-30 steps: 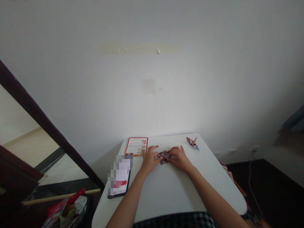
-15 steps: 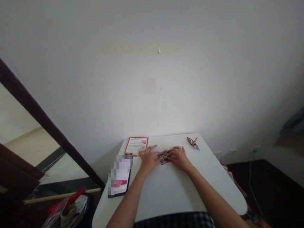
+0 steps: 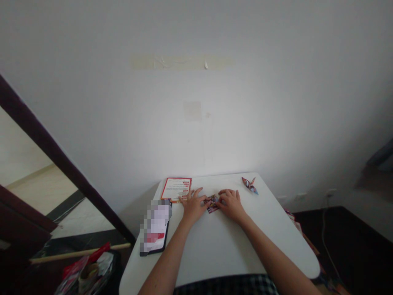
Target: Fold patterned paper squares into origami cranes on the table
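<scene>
A small folded piece of patterned paper (image 3: 212,205) lies on the white table between my two hands. My left hand (image 3: 194,207) grips its left edge with thumb and forefinger, the other fingers fanned out toward a printed sheet (image 3: 176,189) with a red border. On the opposite side, my right hand (image 3: 231,204) has its fingers curled down onto the paper's right edge. How the folds run is too small to make out. Farther right sits a folded paper crane (image 3: 249,185), apart from both hands.
A phone (image 3: 156,229), its screen partly pixelated, lies on the table's left side. Behind the table (image 3: 215,250) rises a white wall (image 3: 196,147). A bag of odds and ends (image 3: 89,272) stands on the floor at lower left.
My right hand's fingers have shifted slightly and curled more at the paper's edge. My left hand has moved very little. The crane, phone and printed sheet have stayed put.
</scene>
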`<move>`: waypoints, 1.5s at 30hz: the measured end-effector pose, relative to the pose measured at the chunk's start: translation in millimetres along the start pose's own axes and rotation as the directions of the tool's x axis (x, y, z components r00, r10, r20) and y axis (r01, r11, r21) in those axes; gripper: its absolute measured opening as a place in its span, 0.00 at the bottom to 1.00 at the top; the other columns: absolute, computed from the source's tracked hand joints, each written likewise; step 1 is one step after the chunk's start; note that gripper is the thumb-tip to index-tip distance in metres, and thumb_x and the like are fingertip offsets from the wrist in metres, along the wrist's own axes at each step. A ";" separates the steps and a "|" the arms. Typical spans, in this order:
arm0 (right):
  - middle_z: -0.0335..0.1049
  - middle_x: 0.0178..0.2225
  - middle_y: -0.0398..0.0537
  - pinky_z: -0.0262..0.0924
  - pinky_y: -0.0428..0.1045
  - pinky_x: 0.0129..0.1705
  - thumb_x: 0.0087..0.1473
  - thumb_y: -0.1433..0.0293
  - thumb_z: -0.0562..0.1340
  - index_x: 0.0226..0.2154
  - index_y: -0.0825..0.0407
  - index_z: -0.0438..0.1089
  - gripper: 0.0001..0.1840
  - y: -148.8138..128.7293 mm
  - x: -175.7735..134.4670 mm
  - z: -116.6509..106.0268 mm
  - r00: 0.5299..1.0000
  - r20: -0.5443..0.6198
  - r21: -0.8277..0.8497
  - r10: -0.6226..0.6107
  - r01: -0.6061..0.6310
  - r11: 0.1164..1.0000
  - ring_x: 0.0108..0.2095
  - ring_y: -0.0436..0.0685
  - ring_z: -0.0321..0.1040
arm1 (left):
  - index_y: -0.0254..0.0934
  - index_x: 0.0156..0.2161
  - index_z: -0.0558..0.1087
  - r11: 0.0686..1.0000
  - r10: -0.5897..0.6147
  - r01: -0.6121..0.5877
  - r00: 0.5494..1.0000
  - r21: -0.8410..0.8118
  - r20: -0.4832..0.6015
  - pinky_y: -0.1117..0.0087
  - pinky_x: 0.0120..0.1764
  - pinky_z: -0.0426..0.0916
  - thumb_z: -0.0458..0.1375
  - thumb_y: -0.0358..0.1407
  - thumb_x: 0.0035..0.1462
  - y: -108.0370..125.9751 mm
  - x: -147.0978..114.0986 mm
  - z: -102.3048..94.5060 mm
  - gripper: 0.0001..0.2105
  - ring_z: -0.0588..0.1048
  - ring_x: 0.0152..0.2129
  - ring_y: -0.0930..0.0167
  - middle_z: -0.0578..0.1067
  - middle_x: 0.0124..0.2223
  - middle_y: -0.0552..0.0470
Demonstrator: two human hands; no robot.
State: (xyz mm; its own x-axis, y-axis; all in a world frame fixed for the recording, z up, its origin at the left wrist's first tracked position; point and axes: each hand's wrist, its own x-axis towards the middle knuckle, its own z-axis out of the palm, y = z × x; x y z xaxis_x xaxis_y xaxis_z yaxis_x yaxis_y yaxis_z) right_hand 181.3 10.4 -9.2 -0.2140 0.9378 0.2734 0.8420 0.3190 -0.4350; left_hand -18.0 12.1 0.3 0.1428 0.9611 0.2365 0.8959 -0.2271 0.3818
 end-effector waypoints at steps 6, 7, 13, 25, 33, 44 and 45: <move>0.67 0.51 0.45 0.33 0.74 0.63 0.57 0.58 0.61 0.30 0.47 0.73 0.11 -2.7 2.2 2.3 1.000 0.005 -0.018 0.022 -0.022 1.000 0.56 0.63 0.56 | 0.57 0.39 0.78 1.000 -0.011 0.011 1.000 0.013 -0.010 0.22 0.53 0.33 0.61 0.46 0.54 0.3 1.0 2.1 0.07 0.55 0.61 0.51 0.64 0.64 0.60; 0.67 0.51 0.45 0.33 0.74 0.63 0.57 0.58 0.62 0.30 0.47 0.73 0.11 -2.9 2.6 2.3 1.000 0.007 -0.019 0.025 -0.025 1.000 0.56 0.63 0.56 | 0.56 0.38 0.78 1.000 -0.009 0.010 1.000 0.015 -0.012 0.22 0.53 0.33 0.61 0.46 0.54 0.4 1.3 2.4 0.07 0.55 0.61 0.51 0.64 0.64 0.60; 0.67 0.52 0.47 0.35 0.73 0.63 0.56 0.59 0.62 0.33 0.46 0.73 0.09 -3.2 2.8 2.3 1.000 0.006 -0.049 0.025 -0.024 0.998 0.56 0.64 0.56 | 0.56 0.39 0.78 0.999 -0.033 0.033 0.999 0.034 -0.007 0.21 0.52 0.35 0.61 0.45 0.54 1.6 2.9 3.5 0.07 0.55 0.62 0.50 0.64 0.64 0.58; 0.67 0.51 0.43 0.34 0.74 0.62 0.57 0.63 0.62 0.43 0.33 0.74 0.11 -2.8 1.1 1.3 1.000 0.003 0.005 0.012 -0.012 1.000 0.56 0.64 0.55 | 0.57 0.40 0.78 0.999 -0.042 0.042 0.999 0.029 -0.001 0.22 0.53 0.35 0.61 0.45 0.54 -1.2 2.6 4.9 0.08 0.54 0.63 0.49 0.63 0.65 0.59; 0.68 0.50 0.44 0.35 0.74 0.61 0.57 0.66 0.62 0.42 0.33 0.75 0.12 -2.1 4.7 1.9 1.000 -0.018 0.025 0.019 -0.018 1.000 0.55 0.64 0.57 | 0.59 0.40 0.78 1.000 -0.021 0.021 1.000 0.004 -0.010 0.22 0.53 0.34 0.60 0.48 0.54 -3.5 -3.8 3.5 0.09 0.53 0.63 0.48 0.63 0.65 0.59; 0.67 0.50 0.44 0.33 0.72 0.62 0.57 0.60 0.62 0.39 0.38 0.76 0.08 -10.7 3.1 -1.5 0.998 -0.021 0.028 0.060 -0.059 0.998 0.56 0.63 0.56 | 0.58 0.41 0.77 0.996 -0.063 0.062 0.998 0.064 0.019 0.23 0.54 0.37 0.59 0.50 0.54 1.6 -4.5 0.6 0.10 0.53 0.63 0.50 0.62 0.66 0.61; 0.67 0.50 0.44 0.33 0.71 0.62 0.56 0.60 0.63 0.39 0.38 0.76 0.08 -11.6 3.4 -1.4 0.998 -0.018 0.027 0.068 -0.068 0.997 0.56 0.63 0.55 | 0.59 0.41 0.77 0.995 -0.064 0.062 0.998 0.074 0.023 0.23 0.54 0.38 0.59 0.50 0.54 1.5 -4.2 0.4 0.10 0.53 0.63 0.50 0.62 0.66 0.61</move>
State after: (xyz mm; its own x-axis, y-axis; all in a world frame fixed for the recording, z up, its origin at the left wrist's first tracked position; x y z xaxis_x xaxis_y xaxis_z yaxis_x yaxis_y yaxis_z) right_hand 171.6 9.7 -2.0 -0.1474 0.9548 0.2581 0.8409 0.2584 -0.4755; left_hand -17.0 7.7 -0.5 0.0947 0.9771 0.1904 0.9318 -0.1543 0.3286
